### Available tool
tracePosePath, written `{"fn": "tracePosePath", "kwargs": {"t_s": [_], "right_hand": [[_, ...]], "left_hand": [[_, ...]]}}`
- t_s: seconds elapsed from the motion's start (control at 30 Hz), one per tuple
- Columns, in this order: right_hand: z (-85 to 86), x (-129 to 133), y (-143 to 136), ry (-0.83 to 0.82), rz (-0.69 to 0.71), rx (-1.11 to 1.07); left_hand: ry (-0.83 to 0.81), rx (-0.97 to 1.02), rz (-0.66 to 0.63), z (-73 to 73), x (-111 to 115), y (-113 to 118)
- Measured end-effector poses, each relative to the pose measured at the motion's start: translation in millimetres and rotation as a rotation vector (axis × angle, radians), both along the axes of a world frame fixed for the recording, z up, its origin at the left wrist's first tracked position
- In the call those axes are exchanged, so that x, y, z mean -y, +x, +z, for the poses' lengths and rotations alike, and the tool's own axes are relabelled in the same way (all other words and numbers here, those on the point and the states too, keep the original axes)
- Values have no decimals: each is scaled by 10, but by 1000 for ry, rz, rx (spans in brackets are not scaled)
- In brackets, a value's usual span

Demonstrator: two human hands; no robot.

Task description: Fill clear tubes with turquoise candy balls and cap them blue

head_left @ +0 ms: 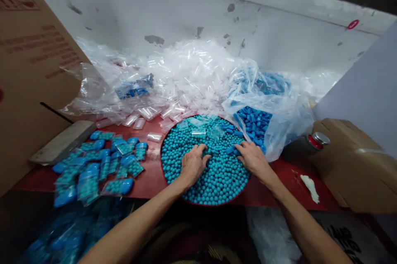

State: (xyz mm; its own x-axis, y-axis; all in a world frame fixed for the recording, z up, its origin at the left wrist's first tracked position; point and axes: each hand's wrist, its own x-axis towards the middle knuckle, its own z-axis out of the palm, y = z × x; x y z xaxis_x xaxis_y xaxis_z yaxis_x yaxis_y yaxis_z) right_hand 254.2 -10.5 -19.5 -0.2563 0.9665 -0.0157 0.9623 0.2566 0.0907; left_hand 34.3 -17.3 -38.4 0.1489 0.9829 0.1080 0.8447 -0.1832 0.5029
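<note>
A round red-rimmed tray [161,160] is filled with small teal balls [217,185]. My left hand [192,165] is over the middle of the balls with thumb and fingers curled together; what lies between the fingertips is hard to make out. On the tray's right side, my right hand [253,157] pinches the end of a small blue plastic cap [230,150]. Several clear plastic sleeves [198,133] and more blue caps rest on the balls at the far side of the tray.
A heap of clear sleeves [192,74] lies against the wall. Blue caps [254,125] fill an open plastic bag [281,123] at right. Filled ball packs [89,183] lie at left beside a grey block [63,142]. Cardboard boxes [356,165] and a metal-lidded flask [319,139] flank the red table.
</note>
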Motion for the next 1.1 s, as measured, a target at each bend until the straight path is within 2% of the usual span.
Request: {"fn": "tracePosePath", "kwargs": {"t_s": [0.1,0.2,0.37,0.53,0.67,0.73,0.83,0.93,1.0,1.1], "right_hand": [[-76,-67,-240,-26,-10,48],[-75,-113,-358,-54,31,2],[-1,-204,-397,-48,65,-58],[-59,-311,-493,-18,116,-38],[-57,-288,-550,75,89,-129],[-39,-254,-604,90,118,-145],[-20,-227,-682,47,156,-105],[11,-236,-681,-6,79,-111],[49,-236,-650,-20,48,-179],[102,-205,-639,-63,129,-326]], "left_hand": [[2,-57,16,3,4,36],[-1,-19,-3,-18,-11,26],[-35,32,-38,-31,-26,-17],[-57,99,6,-15,-17,-37],[-47,218,-28,23,-17,-79],[-72,259,-46,51,-20,-94],[-119,231,-38,74,-28,-107],[-138,171,-75,57,-34,-119],[-150,161,-101,31,-38,-126],[-173,190,-100,-5,-53,-136]]}}
